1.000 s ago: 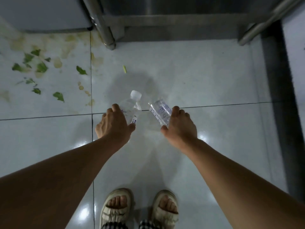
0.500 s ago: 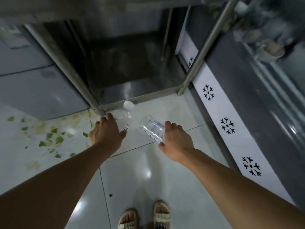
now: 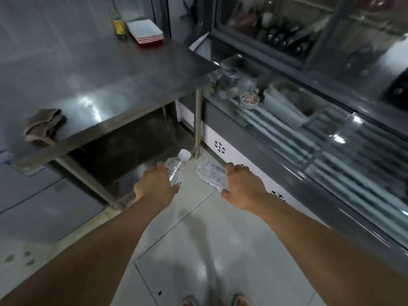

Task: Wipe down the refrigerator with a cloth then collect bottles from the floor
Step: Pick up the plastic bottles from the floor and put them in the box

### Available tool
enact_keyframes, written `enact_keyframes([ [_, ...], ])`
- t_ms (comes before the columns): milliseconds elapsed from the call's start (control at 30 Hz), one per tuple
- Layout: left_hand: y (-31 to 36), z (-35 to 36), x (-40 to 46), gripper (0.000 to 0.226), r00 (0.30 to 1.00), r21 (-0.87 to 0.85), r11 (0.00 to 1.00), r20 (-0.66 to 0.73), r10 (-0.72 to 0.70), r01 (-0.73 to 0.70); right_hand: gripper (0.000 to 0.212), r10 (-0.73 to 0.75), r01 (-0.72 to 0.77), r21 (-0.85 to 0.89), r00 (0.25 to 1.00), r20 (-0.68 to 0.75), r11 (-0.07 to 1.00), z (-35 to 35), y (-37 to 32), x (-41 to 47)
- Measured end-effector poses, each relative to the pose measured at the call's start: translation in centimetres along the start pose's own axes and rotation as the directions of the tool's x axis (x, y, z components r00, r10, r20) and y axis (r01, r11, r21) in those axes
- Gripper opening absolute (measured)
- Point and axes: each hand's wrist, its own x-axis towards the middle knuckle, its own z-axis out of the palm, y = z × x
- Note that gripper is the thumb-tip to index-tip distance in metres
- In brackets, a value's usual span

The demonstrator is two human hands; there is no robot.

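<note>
Both bottles up off the floor, left hand [image 3: 154, 187] curled round the capped bottle [image 3: 176, 167], right hand [image 3: 241, 187] round the second bottle [image 3: 210, 174], whose slick plastic could slip near the worktop [image 3: 123, 69] front corner.

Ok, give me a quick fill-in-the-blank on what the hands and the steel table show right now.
1. Each hand, left hand and right hand, holds one clear plastic ____.
2. The bottle in the left hand has a ____ cap.
3. The crumpled brown cloth lies on the stainless steel ____.
4. The stack of white trays with red rims stands beside a glass bottle of ____ liquid.

Missing words: bottle; white; table; yellow
</note>
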Motion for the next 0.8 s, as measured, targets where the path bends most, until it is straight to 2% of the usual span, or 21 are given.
enact_keyframes([
  [267, 11.8, -4.1, -6.3, 0.062, 0.968, 0.034, 0.968, -0.028, 0.249, -0.248, 0.058, 0.191, -0.19, 0.025, 0.975, -0.113, 0.982, -5.9, 7.8, -11.2],
  [400, 16.7, -4.6, -12.1, 0.064, 0.937, 0.054, 0.937, -0.023, 0.348, -0.346, 0.057, 0.261, -0.256, 0.05, 0.955, -0.141, 0.965, -7.0, 11.4, -19.0],
  [567, 21.6, -3.7, -21.7, 0.056, 0.893, 0.053, 0.892, -0.016, 0.45, -0.449, 0.061, 0.365, -0.362, 0.051, 0.92, -0.142, 0.931, -6.2, 15.2, -31.1],
  [700, 25.7, -2.0, -30.6, 0.058, 0.83, 0.059, 0.828, 0.035, 0.556, -0.557, 0.06, 0.475, -0.468, 0.085, 0.869, -0.14, 0.88, -5.3, 17.8, -41.9],
  [800, 29.2, -1.0, -37.6, 0.058, 0.785, 0.026, 0.785, 0.048, 0.618, -0.619, 0.059, 0.579, -0.567, 0.115, 0.803, -0.142, 0.816, -4.7, 19.7, -50.1],
])
